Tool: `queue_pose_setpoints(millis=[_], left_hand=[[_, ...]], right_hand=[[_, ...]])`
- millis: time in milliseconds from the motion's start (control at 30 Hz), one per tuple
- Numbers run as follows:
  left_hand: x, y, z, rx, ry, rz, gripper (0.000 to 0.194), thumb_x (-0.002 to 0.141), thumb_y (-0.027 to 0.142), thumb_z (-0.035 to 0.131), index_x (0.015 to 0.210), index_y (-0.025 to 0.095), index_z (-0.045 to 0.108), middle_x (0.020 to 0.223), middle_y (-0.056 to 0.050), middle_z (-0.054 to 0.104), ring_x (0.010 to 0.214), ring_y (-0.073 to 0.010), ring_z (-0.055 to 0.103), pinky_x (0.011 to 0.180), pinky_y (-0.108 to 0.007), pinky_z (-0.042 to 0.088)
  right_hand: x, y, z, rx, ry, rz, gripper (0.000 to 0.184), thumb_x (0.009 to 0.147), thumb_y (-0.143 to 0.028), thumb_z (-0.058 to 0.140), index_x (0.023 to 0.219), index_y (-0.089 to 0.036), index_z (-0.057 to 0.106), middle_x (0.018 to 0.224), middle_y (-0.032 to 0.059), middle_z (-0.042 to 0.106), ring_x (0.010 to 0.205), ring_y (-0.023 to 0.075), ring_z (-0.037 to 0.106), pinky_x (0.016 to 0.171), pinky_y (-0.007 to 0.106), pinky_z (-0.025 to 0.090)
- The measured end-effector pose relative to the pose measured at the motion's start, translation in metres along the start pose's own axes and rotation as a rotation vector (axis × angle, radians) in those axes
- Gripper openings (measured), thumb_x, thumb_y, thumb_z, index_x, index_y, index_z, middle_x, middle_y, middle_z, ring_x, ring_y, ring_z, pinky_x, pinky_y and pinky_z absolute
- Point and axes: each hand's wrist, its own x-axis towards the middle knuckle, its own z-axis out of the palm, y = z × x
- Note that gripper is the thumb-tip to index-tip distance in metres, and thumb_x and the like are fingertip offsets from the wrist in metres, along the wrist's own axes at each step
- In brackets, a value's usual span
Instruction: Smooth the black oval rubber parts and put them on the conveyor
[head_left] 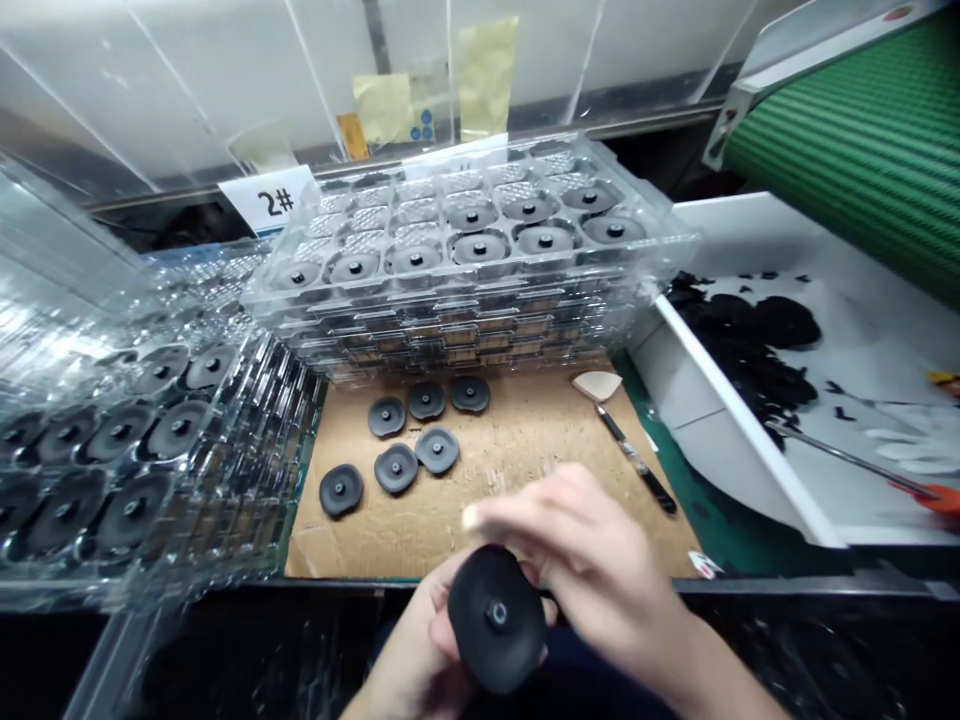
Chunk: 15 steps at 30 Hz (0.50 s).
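My left hand (431,635) is closed around a black dish-shaped rubber disc (499,640) with a small round stub at its centre. Its fingertips show at the disc's right edge. Over the disc's upper right side is my right hand (592,560), smeared by motion, with a pale tip on one finger; whether it grips anything is unclear. Beyond the hands, several similar dark discs (437,451) lie stub up on a brown cardboard sheet (517,440). A pen-like knife (636,460) and a pale wedge-shaped piece (598,385) rest at the sheet's right side.
Stacked clear plastic trays (465,300) stand behind the cardboard, the top one partly filled with discs. Another filled tray stack (187,480) is at left. On the right, a white bin (742,430) holds black pieces and an orange-handled tool (930,495), below a green conveyor belt (862,140).
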Motion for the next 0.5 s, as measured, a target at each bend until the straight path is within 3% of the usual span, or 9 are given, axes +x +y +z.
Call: queue_pose_setpoints(millis=[67, 133, 233, 333, 500], left_hand=[[0.002, -0.001, -0.001, -0.073, -0.011, 0.025, 0.061, 0.047, 0.045, 0.080, 0.103, 0.023, 0.068, 0.101, -0.005, 0.071, 0.088, -0.0229, 0.067, 0.072, -0.029, 0.055], [0.003, 0.000, -0.004, -0.124, -0.001, 0.041, 0.062, 0.047, 0.044, 0.079, 0.105, 0.024, 0.067, 0.106, -0.005, 0.071, 0.094, -0.0257, 0.066, 0.074, -0.031, 0.055], [0.004, 0.004, -0.008, -0.141, 0.032, 0.012, 0.060, 0.049, 0.039, 0.080, 0.105, 0.024, 0.067, 0.113, -0.006, 0.069, 0.097, -0.0257, 0.065, 0.077, -0.031, 0.055], [0.005, 0.006, -0.011, -0.144, 0.031, -0.011, 0.059, 0.051, 0.034, 0.081, 0.107, 0.026, 0.066, 0.120, -0.006, 0.065, 0.098, -0.0236, 0.065, 0.079, -0.029, 0.055], [0.006, 0.006, -0.011, -0.115, 0.055, -0.012, 0.058, 0.055, 0.035, 0.079, 0.111, 0.027, 0.064, 0.130, -0.007, 0.057, 0.108, -0.0268, 0.060, 0.085, -0.032, 0.052]], right_hand=[[-0.009, 0.018, -0.006, -0.001, 0.038, 0.289, 0.022, 0.089, -0.021, 0.047, 0.105, -0.024, 0.062, 0.092, 0.0027, 0.067, 0.082, 0.0141, 0.060, 0.068, 0.024, 0.047], [-0.027, 0.036, -0.002, -0.014, 0.018, 0.460, 0.022, 0.088, -0.027, 0.048, 0.105, -0.024, 0.063, 0.099, 0.0042, 0.066, 0.089, 0.0162, 0.062, 0.073, 0.025, 0.051], [-0.061, 0.060, 0.018, -0.040, -0.090, 0.508, 0.028, 0.089, -0.028, 0.044, 0.108, -0.023, 0.064, 0.097, 0.0060, 0.064, 0.087, 0.0163, 0.064, 0.074, 0.026, 0.053], [-0.089, 0.074, 0.038, -0.079, -0.096, 0.508, 0.032, 0.089, -0.026, 0.040, 0.111, -0.022, 0.063, 0.100, 0.0082, 0.061, 0.087, 0.0168, 0.064, 0.074, 0.027, 0.054], [-0.110, 0.079, 0.047, -0.147, -0.100, 0.552, 0.038, 0.082, -0.025, 0.050, 0.119, -0.023, 0.057, 0.110, 0.0094, 0.056, 0.084, 0.0173, 0.065, 0.066, 0.025, 0.056]])
